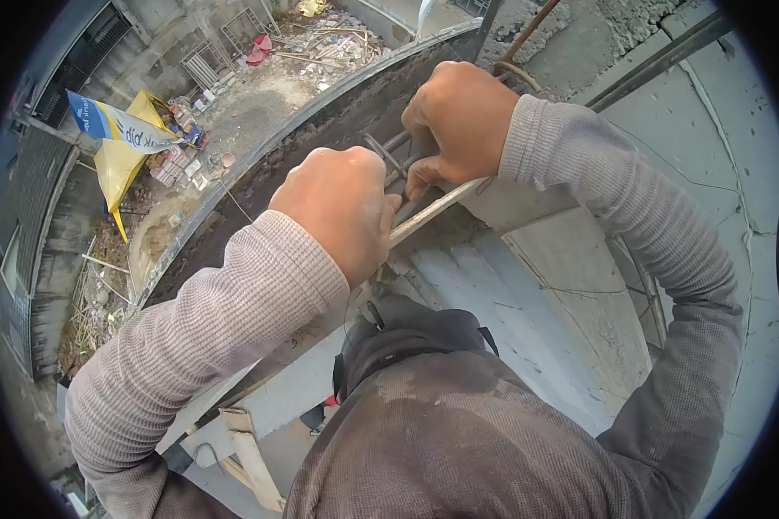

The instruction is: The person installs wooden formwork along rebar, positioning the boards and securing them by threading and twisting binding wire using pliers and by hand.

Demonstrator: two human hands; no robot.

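Observation:
Both hands are close together at the middle top of the head view, by bent metal bars (387, 154) at the inner side of a curved dark wall edge (307, 130). My left hand (337, 203) is closed, knuckles up, beside a thin wooden strip (437, 210); what its fingers hold is hidden behind the hand. My right hand (463, 121) is bent down with its fingers curled near the bars, just above the strip, and its grip cannot be made out.
Far below at the upper left lie a rubble-strewn yard (260, 104) and a yellow and blue tarp (125, 143). Pale boards (571, 285) stand at the right. A rusty bar (528, 30) rises beyond my right hand. Wood pieces (251, 454) lie below left.

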